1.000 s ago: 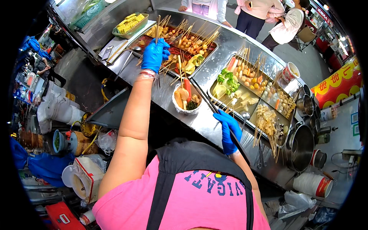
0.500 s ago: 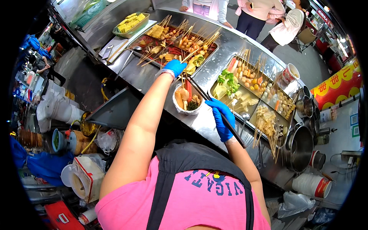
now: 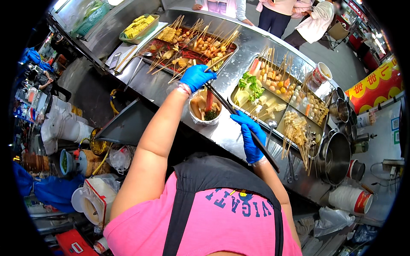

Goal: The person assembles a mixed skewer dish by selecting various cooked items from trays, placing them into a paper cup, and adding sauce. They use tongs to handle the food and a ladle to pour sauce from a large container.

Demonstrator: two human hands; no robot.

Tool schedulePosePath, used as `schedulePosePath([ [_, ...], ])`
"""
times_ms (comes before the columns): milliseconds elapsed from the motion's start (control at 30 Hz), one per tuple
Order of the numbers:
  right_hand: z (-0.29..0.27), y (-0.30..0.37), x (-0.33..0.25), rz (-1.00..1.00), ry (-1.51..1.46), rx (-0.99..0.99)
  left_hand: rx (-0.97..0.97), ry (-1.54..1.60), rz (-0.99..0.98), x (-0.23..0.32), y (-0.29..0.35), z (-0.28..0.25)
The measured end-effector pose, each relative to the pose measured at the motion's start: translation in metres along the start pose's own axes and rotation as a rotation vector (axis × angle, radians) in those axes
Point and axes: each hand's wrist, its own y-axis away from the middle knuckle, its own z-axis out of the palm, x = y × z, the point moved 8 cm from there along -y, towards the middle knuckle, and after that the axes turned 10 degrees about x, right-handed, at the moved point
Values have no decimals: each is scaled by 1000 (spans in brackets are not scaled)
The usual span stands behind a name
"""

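Note:
My left hand (image 3: 197,78), in a blue glove, is closed around wooden skewer sticks (image 3: 220,62) just above a bag-lined paper bowl (image 3: 205,120). Inside the bowl sit a red sausage (image 3: 209,100), pale pieces and dark greens (image 3: 211,115). The blue-gloved right hand (image 3: 250,137) grips long dark chopsticks (image 3: 226,105). They slant up and left, their far tips beside my left fingers over the bowl. Beyond my left hand lies a tray (image 3: 232,54) of skewers in red broth. A divided metal tray (image 3: 234,90) with leafy greens and many skewers stands to the right.
A box of yellow food (image 3: 139,29) stands at the back left, near a ladle (image 3: 136,72). Large metal pots (image 3: 335,162) and a paper tub (image 3: 321,73) are on the right. Several people (image 3: 277,15) stand beyond the counter. White buckets (image 3: 70,121) stand at left.
My left hand has drawn slightly left and down, its fingers closer around the sticks. Fewer sticks and pieces show upright in the bowl. The right hand with the chopsticks has shifted slightly right.

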Motion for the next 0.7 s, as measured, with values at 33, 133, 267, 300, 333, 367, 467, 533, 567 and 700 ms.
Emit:
schedulePosePath([
  [33, 1, 2, 0, -3, -1, -2, 15, 11, -2, 6, 8, -2],
  [133, 4, 7, -6, -9, 25, -19, 89, 61, 14, 18, 25, -6],
  [267, 9, 10, -13, -97, 79, -74, 175, 261, 28, 14, 31, -13],
  [300, 9, 11, -14, -113, 94, -80, 204, 294, 40, 13, 30, -15],
  [333, 9, 11, -16, -128, 109, -86, 233, 327, 52, 13, 29, -18],
  [367, 10, 10, -17, -137, 119, -90, 242, 286, 53, 12, 28, -20],
  [467, 12, 10, -11, -119, 104, -101, 216, 279, -56, 2, 23, -19],
  [533, 14, 11, -6, -102, 103, -108, 242, 258, -34, -1, 19, -23],
  [567, 14, 11, -5, -94, 101, -107, 239, 244, -34, -1, 18, -24],
  [700, 14, 11, 1, -107, 92, -92, 255, 202, -3, 3, 16, -25],
])
